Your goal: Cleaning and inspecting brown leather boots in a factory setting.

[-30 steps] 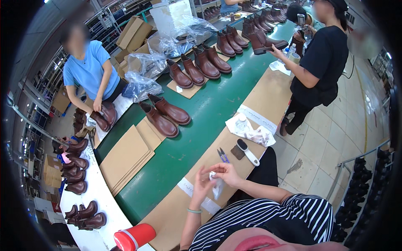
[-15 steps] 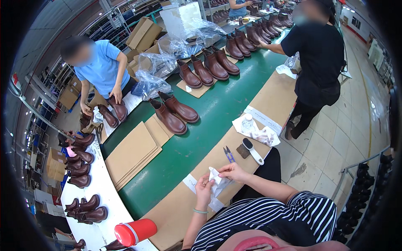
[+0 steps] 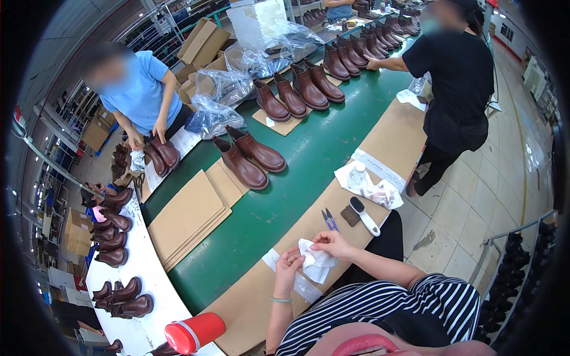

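With left hand (image 3: 289,261), pinches one side of a white cloth (image 3: 319,268) between thumb and fingertips; with right hand (image 3: 332,243), pinches the upper edge the same way. Holds the white cloth above the brown cardboard strip (image 3: 249,304) along the near edge of the green worktop (image 3: 285,210), with the loose part hanging below both grips. Cannot tell whether touching the strip.

Probably weighs next to nothing. Looks soft and limp, likely to crease easily and unlikely to keep a shape; probably not slippery, and not fragile unless thin paper rather than woven, which cannot be told from here. Best taken by two corners or opposite edges, in a light pinch, so as to spread flat instead of bunching.

Among containers, has a red container (image 3: 208,327) with a pale band toward the left end of the near edge, showing no contents. Farther right along that edge, has a clear bottle (image 3: 357,175) set on a rumpled cloth (image 3: 385,194), too small to tell how full. At the far edge, has clear plastic bags (image 3: 217,117) with contents hard to make out, and behind, cardboard boxes (image 3: 203,40), insides not readable.
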